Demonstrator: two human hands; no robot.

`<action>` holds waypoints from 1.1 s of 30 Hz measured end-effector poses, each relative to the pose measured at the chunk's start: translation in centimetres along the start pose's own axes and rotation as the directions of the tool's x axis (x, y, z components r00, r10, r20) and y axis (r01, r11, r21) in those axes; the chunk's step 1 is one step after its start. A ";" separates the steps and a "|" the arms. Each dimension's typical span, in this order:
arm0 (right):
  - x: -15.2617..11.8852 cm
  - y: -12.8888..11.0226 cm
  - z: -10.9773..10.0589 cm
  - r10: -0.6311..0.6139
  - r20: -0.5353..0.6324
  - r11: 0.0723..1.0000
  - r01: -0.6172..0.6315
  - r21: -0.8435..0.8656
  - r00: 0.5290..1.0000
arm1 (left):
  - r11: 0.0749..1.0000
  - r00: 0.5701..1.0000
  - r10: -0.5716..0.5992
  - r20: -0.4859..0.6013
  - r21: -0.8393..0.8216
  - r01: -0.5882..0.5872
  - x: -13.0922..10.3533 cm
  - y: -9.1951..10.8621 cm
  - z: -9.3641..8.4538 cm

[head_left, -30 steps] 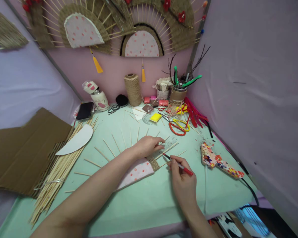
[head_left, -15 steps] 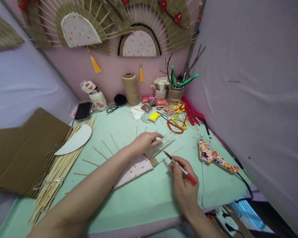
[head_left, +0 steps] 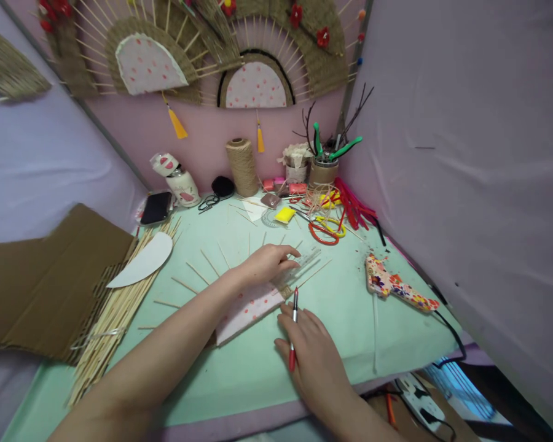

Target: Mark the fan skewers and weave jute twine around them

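Observation:
My left hand (head_left: 273,263) reaches across the fan frame, thumb and fingers gripping a clear ruler (head_left: 306,263) laid along the sticks at its right side. A red pen (head_left: 295,319) rests between the fingers of my right hand (head_left: 316,347), its tip pointing away from me. That hand's fingertips are at the near right edge of the fan's base. The pink dotted cloth (head_left: 253,308) covers the half-round base, partly hidden under my left forearm. Thin wooden sticks (head_left: 196,273) fan out from it, and a strip of twine (head_left: 284,291) shows at the right end.
At left lie a bundle of sticks (head_left: 120,313), a white paper cutout (head_left: 145,263) and brown cardboard (head_left: 50,282). A flowered glue gun (head_left: 399,288) is at right. Scissors (head_left: 325,233), a twine spool (head_left: 242,167) and a jar with pliers (head_left: 323,172) stand or lie behind.
My right hand has moved left and toward the fan's base, turning palm down, with the pen now pointing straight away from me. My left hand keeps its place on the ruler.

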State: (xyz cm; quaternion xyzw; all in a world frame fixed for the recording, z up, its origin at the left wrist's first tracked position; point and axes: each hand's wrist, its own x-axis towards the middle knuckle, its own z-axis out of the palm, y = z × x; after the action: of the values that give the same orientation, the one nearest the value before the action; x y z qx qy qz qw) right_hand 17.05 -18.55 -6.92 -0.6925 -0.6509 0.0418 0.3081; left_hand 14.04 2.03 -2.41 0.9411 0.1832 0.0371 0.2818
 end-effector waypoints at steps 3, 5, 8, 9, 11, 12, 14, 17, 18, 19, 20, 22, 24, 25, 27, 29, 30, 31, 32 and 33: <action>0.5 0.3 0.0 0.033 -0.007 0.999 -0.033 -0.009 0.999 | 1.000 0.999 -0.022 0.036 -0.016 0.022 0.0 0.0 -0.1; 0.5 0.5 0.1 0.027 -0.028 1.000 -0.027 0.003 0.999 | 0.999 0.999 -0.021 0.048 -0.023 0.022 0.2 -0.1 -0.1; 0.1 0.8 0.2 -0.005 -0.084 1.000 0.008 0.030 0.996 | 1.000 0.999 -0.003 0.032 -0.027 0.003 0.7 -0.2 0.3; 0.0 0.8 0.2 -0.012 -0.103 0.999 0.015 0.034 0.995 | 1.000 1.000 0.004 0.025 -0.024 -0.004 0.9 -0.2 0.4; -0.1 0.8 0.3 -0.015 -0.124 0.999 0.019 0.036 0.992 | 1.000 1.000 0.013 0.018 -0.014 -0.012 1.3 -0.2 0.7; -0.1 0.8 0.3 -0.013 -0.128 0.999 0.018 0.036 0.992 | 1.000 1.000 0.014 0.020 -0.008 -0.014 1.4 -0.2 0.8; -0.1 0.8 0.3 -0.008 -0.132 0.999 0.013 0.035 0.991 | 1.000 1.000 0.016 0.024 0.004 -0.016 1.6 -0.2 1.0; 0.0 0.8 0.4 0.000 -0.137 0.999 0.005 0.037 0.991 | 1.000 1.000 0.019 0.022 0.024 -0.020 1.8 -0.2 1.3; 0.0 0.8 0.4 0.003 -0.138 0.999 0.003 0.038 0.990 | 0.999 1.000 0.019 0.020 0.033 -0.020 1.8 -0.2 1.3; 0.0 0.8 0.4 0.004 -0.139 0.999 0.001 0.039 0.990 | 0.999 1.000 0.019 0.018 0.044 -0.020 1.9 -0.2 1.4; 0.0 0.9 0.4 0.005 -0.138 0.999 0.001 0.040 0.990 | 0.998 1.000 0.019 0.018 0.057 -0.020 1.9 -0.2 1.4; -0.1 0.9 0.4 0.006 -0.139 0.999 -0.001 0.041 0.990 | 0.996 1.000 0.023 0.021 0.086 -0.024 2.0 -0.2 1.6; -0.1 0.9 0.4 0.011 -0.144 0.999 -0.005 0.041 0.990 | 0.992 0.999 0.032 0.025 0.123 -0.035 2.1 -0.1 1.6; -0.1 0.9 0.4 0.012 -0.148 0.999 -0.006 0.042 0.989 | 0.989 0.999 0.036 0.025 0.141 -0.039 2.1 -0.1 1.6; -0.2 0.9 0.4 0.013 -0.157 0.999 -0.006 0.042 0.987 | 0.984 0.999 0.039 0.024 0.174 -0.043 2.1 0.1 1.6; -0.1 0.9 0.4 0.012 -0.162 0.999 -0.005 0.043 0.987 | 0.979 0.999 0.038 0.028 0.199 -0.043 2.0 0.3 1.6; -0.1 0.9 0.5 0.012 -0.167 0.999 -0.005 0.044 0.986 | 0.977 0.999 0.036 0.031 0.210 -0.042 2.0 0.5 1.6; -0.1 0.9 0.5 0.014 -0.171 0.999 -0.007 0.045 0.985 | 0.975 0.999 0.033 0.036 0.218 -0.040 1.9 0.5 1.5; 0.0 0.9 0.5 0.017 -0.173 0.999 -0.009 0.049 0.985 | 0.973 0.999 0.031 0.041 0.226 -0.040 1.9 0.6 1.5; 0.0 0.9 0.5 0.022 -0.174 0.998 -0.012 0.056 0.985 | 0.972 0.999 0.030 0.044 0.231 -0.040 1.9 0.7 1.4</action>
State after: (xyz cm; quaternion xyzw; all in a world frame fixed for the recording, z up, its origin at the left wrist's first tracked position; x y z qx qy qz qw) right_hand 17.59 -18.35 -7.70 -0.6904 -0.6141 0.0016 0.3823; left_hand 16.27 1.44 -3.31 0.9712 0.1640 0.0014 0.1729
